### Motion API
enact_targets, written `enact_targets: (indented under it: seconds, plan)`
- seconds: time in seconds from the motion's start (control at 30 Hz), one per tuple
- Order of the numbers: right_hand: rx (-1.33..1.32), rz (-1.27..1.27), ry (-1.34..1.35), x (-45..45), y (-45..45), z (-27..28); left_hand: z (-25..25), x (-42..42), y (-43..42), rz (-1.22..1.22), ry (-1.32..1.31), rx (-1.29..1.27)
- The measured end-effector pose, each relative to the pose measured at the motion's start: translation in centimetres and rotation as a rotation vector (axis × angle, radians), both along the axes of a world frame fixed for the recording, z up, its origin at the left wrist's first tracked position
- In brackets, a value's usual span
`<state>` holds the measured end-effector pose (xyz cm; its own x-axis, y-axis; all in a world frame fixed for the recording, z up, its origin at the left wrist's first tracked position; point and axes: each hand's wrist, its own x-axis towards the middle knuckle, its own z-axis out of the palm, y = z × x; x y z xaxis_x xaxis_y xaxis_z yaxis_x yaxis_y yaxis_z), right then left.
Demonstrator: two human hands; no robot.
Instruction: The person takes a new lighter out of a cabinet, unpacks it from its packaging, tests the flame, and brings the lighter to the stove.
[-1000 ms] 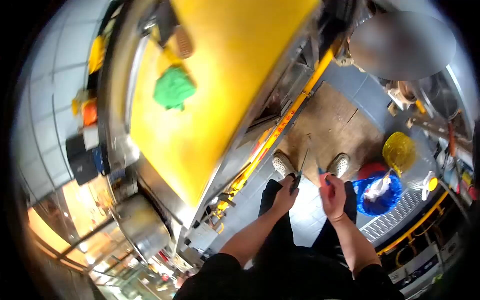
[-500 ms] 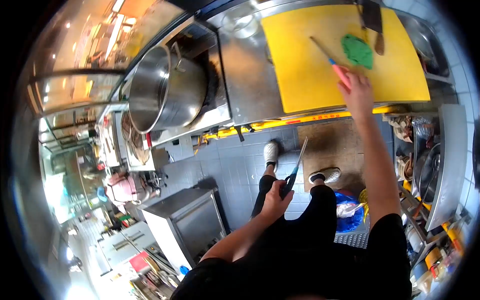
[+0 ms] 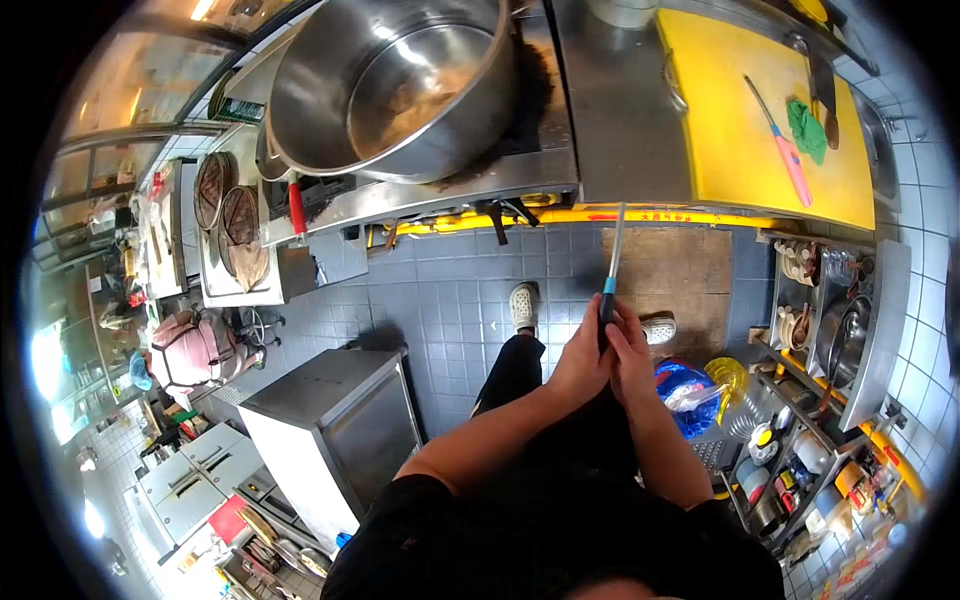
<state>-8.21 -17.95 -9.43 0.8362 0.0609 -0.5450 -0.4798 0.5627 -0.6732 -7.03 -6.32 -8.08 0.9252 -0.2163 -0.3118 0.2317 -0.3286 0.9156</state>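
In front of my body, my left hand (image 3: 583, 362) is wrapped round the black handle of a knife (image 3: 609, 290) with a light blue collar, its thin blade pointing forward. My right hand (image 3: 630, 358) is closed beside it, against the same handle; whether it grips the handle is partly hidden. On the yellow board (image 3: 725, 110) lies a pink-handled tool (image 3: 792, 170) with a thin blade. Right of it are a crumpled green cloth (image 3: 806, 131) and a cleaver (image 3: 821, 75).
A large steel pot (image 3: 440, 130) stands on the stove at the upper left. A steel cabinet (image 3: 330, 400) is at lower left. Shelves (image 3: 800, 400) and a blue-lined bin (image 3: 680, 405) are at right. Another person (image 3: 190, 350) is at far left.
The pink-handled tool, held in my right hand before, now lies on the board. My right hand has come back from the board to the knife in my left hand. The view has turned and shifted left.
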Motion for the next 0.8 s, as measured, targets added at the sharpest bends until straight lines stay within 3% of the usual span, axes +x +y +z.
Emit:
enact_targets:
  seconds: [0.17, 0.27, 0.3, 0.33, 0.37, 0.4, 0.5, 0.7, 0.77, 0.8]
  plan:
    - [-0.192, 0.001, 0.017, -0.4, 5.1, 0.8, 2.1, 1.4, 6.3, -0.202, -0.06, 0.021]
    - [-0.282, -0.143, -0.013, 1.2, 6.0, 2.5, 2.4, 3.9, 10.1, -0.15, -0.382, 0.295]
    - [-0.309, -0.192, -0.017, 1.7, 6.0, 3.2, 4.0, 6.2, 12.1, 0.057, -0.278, 0.237]
    - [-0.356, -0.208, 0.023, 2.2, 5.9, 4.5, 6.6, 8.4, 13.7, 0.425, -0.079, -0.21]
    - [-0.435, -0.214, -0.052, 2.3, 5.6, 4.2, 4.7, 10.9, 16.2, 0.557, -0.234, -0.257]
    - [-0.464, -0.209, -0.072, 2.3, 5.3, 4.0, 8.1, 13.8, 17.1, 0.75, -0.216, -0.353]
    - [-0.486, -0.14, -0.054, 2.4, 4.6, 2.8, 10.3, 19.4, 20.3, 0.972, -0.254, -0.311]
    - [-0.45, 0.041, -0.016, 2.9, 4.0, 2.4, 11.2, 23.5, 22.8, 1.018, -0.136, -0.432]
    - [-0.47, 0.088, -0.046, 2.9, 3.6, 0.2, 10.5, 24.9, 25.1, 1.027, -0.134, -0.334]
    - [-0.332, 0.077, -0.058, 3.5, 3.6, 0.8, 10.6, 25.3, 25.7, 1.0, -0.141, -0.331]
